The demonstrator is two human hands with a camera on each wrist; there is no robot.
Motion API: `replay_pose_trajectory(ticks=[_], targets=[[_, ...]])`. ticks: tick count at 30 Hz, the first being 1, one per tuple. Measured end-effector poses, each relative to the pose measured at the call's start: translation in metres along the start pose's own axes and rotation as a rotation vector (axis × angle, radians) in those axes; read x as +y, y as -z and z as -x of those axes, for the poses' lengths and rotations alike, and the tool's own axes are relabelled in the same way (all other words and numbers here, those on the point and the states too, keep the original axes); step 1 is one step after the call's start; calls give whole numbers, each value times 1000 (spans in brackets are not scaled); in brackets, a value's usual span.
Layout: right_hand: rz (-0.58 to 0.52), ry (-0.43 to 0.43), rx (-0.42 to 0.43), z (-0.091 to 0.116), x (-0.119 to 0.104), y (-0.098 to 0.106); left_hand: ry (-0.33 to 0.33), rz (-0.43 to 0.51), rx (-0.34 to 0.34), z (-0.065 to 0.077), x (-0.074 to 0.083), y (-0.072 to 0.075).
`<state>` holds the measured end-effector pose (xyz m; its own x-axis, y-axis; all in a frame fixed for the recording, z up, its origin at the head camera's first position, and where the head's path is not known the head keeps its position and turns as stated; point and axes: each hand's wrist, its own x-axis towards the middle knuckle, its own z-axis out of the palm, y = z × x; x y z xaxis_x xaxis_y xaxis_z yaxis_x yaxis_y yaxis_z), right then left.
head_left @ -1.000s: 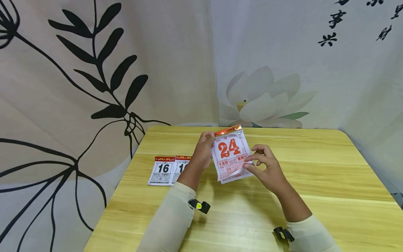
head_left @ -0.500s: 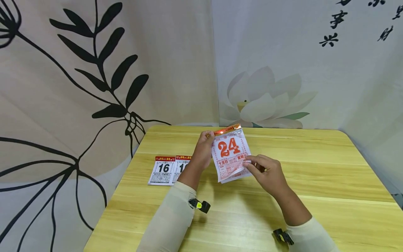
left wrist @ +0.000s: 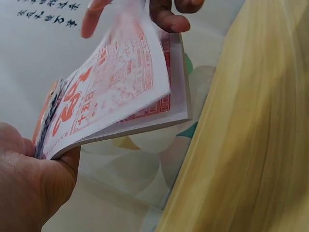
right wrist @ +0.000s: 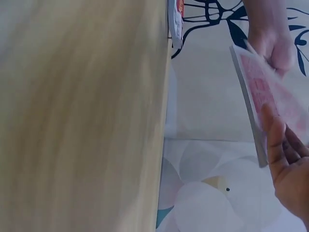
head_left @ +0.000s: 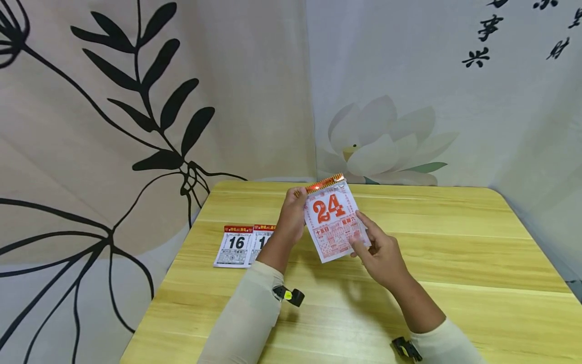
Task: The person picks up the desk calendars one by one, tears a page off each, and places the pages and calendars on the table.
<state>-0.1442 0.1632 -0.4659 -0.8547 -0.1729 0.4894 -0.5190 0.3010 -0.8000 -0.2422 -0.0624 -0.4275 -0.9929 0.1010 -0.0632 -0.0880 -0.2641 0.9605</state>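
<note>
A tear-off calendar (head_left: 334, 227) with a large red 24 and an orange-gold top strip is held tilted above the table. My left hand (head_left: 292, 217) grips its upper left corner, thumb in front. At the lower right edge is my right hand (head_left: 385, 257), its thumb on the printed face and other fingers partly hidden behind. In the left wrist view, the front sheet (left wrist: 120, 82) curves up from the thick pad below, close to blurred right-hand fingers (left wrist: 169, 21). The right wrist view shows the lifted sheet and pad edge (right wrist: 248, 106) beside my right hand (right wrist: 289, 169).
To the left, a calendar marked 16 (head_left: 234, 247) lies on the wooden table (head_left: 454, 242), side by side with a second calendar (head_left: 260, 242) that my left forearm partly covers. Printed curtains (head_left: 254, 101) with plant and lotus designs hang behind the table.
My right hand has gone from pinching a lifted lower corner of the sheet to holding the calendar's right edge. In the head view the page now lies flatter, and the calendar has risen slightly.
</note>
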Motion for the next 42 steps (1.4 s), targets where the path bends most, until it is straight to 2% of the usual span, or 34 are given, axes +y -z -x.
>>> replay_pose_trajectory(ticks=[5, 13, 18, 21, 26, 34, 39, 42], targets=[[7, 14, -38, 4, -2, -9, -13, 12, 22, -1, 1, 2], [-20, -35, -186, 6, -5, -13, -30, 35, 11, -1, 3, 1], [5, -5, -273, 6, -6, -14, -40, 39, 15, -1, 3, -2], [7, -2, -291, 7, -6, -16, -44, 41, 20, -1, 3, -4], [-1, 8, -244, 6, -5, -24, -43, 40, 19, 0, 3, -8], [81, 141, -109, 3, -5, -31, -34, 19, 8, 2, 5, -10], [152, 217, -78, 4, -4, -35, -33, 23, 14, 2, 6, -10], [184, 232, -77, 5, -4, -36, -33, 28, 7, 3, 7, -11]])
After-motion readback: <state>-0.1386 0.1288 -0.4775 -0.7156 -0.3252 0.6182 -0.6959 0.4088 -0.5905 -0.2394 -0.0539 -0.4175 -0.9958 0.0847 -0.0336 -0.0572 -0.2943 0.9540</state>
